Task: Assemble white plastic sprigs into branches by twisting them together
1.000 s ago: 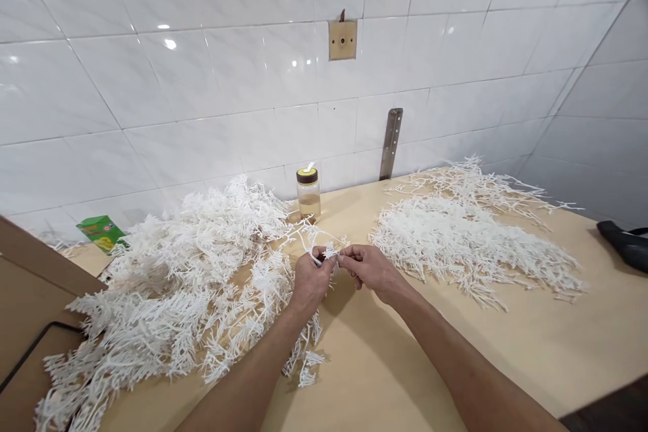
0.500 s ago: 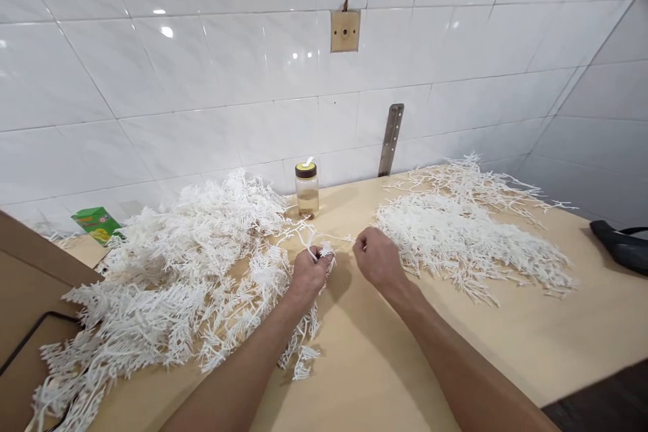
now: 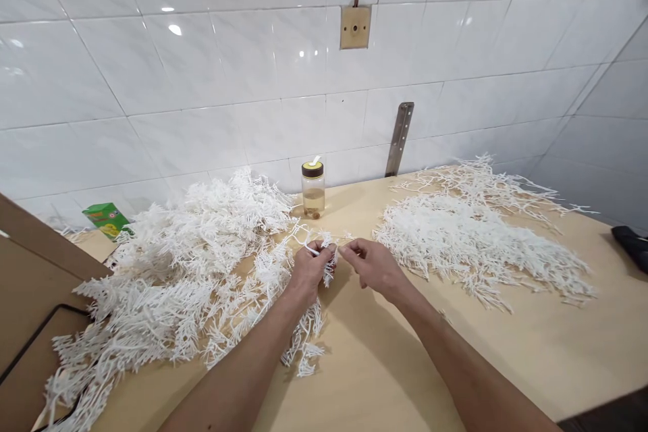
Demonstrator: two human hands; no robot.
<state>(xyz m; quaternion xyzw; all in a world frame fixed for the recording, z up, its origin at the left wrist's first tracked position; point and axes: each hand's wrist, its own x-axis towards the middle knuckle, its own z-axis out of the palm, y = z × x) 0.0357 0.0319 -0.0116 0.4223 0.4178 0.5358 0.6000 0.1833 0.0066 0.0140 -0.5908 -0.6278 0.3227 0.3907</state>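
Observation:
Near the middle of the table, my left hand (image 3: 310, 268) is closed on a white branched sprig (image 3: 328, 271), whose feathery tips stick out past the thumb. My right hand (image 3: 372, 264) is just right of it, thumb and forefinger pinched close to the sprig's tips; whatever lies between those fingertips is too small to make out. A large heap of feathery white sprigs (image 3: 202, 236) lies to the left, some of it under my left forearm. A flatter pile of white pieces (image 3: 470, 243) lies on the right.
Behind my hands stands a clear bottle (image 3: 313, 199) with a dark and yellow lid. A green box (image 3: 105, 217) and a cardboard box (image 3: 45, 263) are at the left. Bare thin stems (image 3: 496, 185) lie at the back right, a metal strip (image 3: 399, 138) against the wall, a black object (image 3: 630, 246) far right.
My right hand has moved left to the sprig in my left hand, and its fingers have uncurled into a pinch. The whole view has shifted slightly.

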